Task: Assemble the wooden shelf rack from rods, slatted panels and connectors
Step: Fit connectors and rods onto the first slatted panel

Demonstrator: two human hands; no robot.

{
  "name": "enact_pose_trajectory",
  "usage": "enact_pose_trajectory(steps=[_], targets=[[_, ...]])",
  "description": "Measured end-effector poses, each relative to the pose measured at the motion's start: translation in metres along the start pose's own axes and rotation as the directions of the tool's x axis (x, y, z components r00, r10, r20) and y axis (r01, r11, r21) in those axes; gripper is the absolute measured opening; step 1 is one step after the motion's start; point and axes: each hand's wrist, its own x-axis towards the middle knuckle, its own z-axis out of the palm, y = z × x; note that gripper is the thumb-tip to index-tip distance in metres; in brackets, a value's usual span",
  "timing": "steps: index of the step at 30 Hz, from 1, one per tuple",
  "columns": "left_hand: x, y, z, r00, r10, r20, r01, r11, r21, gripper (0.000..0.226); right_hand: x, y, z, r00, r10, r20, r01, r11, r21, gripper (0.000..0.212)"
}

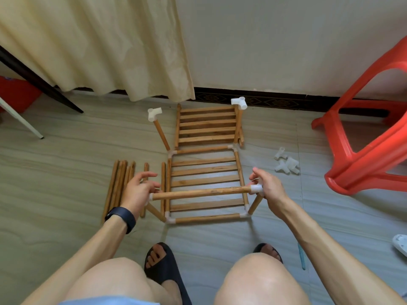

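Wooden rod [201,192] hangs level, right fingers [258,176] grasping its white connector [256,188] (left fingers [152,174] loose, opposite end)

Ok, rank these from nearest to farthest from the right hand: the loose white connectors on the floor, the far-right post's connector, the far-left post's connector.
From the right hand, which holds the near-right connector:
1. loose white connectors, on the floor just to its right.
2. far-right post's connector, straight ahead at the far corner.
3. far-left post's connector, diagonally across, far left.
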Motion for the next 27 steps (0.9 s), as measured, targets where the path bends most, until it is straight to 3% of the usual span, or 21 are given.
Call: enact_pose_trajectory(steps=[3, 13, 18, 20, 22, 23, 25, 27], targets=[[0.005, 0.0, 0.009, 0.999, -0.028, -0.035, 0.024, 0.993, -0.114, 0.044, 0.005, 0.006, 0.003, 0.998, -0.021, -0.057, 0.016, 0.997, -0.079, 0.022], [0.0, -0.001, 0.012, 0.997, -0.003, -0.077, -0.005, 0.995, -0.103, 0.035, 0.01, 0.001, 0.013, 0.989, 0.0, -0.15, -0.024, 0.987, -0.159, 0.022], [0.001, -0.001, 0.007, 1.0, 0.014, 0.004, -0.014, 0.998, -0.062, 0.037, 0.005, 0.0, 0.01, 0.991, 0.001, -0.134, -0.023, 0.987, -0.161, 0.02], [-0.004, -0.002, 0.001, 0.996, 0.039, 0.081, -0.037, 0.999, -0.028, 0.036, 0.004, -0.002, 0.008, 0.991, 0.019, -0.131, -0.04, 0.987, -0.155, 0.019], [-0.013, -0.004, -0.008, 0.956, 0.051, 0.29, -0.077, 0.994, 0.081, 0.025, 0.009, -0.007, -0.002, 0.987, 0.032, -0.155, -0.052, 0.991, -0.127, 0.02], [-0.019, -0.004, -0.012, 0.903, 0.009, 0.43, -0.085, 0.984, 0.156, 0.023, 0.012, -0.012, -0.008, 0.981, 0.03, -0.193, -0.05, 0.993, -0.102, 0.03], [-0.026, 0.001, -0.018, 0.77, -0.115, 0.627, -0.118, 0.941, 0.317, 0.039, 0.017, -0.022, -0.023, 0.95, 0.013, -0.311, -0.042, 0.995, -0.087, 0.06], [-0.023, 0.016, -0.02, 0.743, -0.112, 0.66, -0.223, 0.888, 0.401, 0.038, 0.012, -0.029, -0.031, 0.914, 0.007, -0.407, -0.06, 0.991, -0.118, 0.079]])
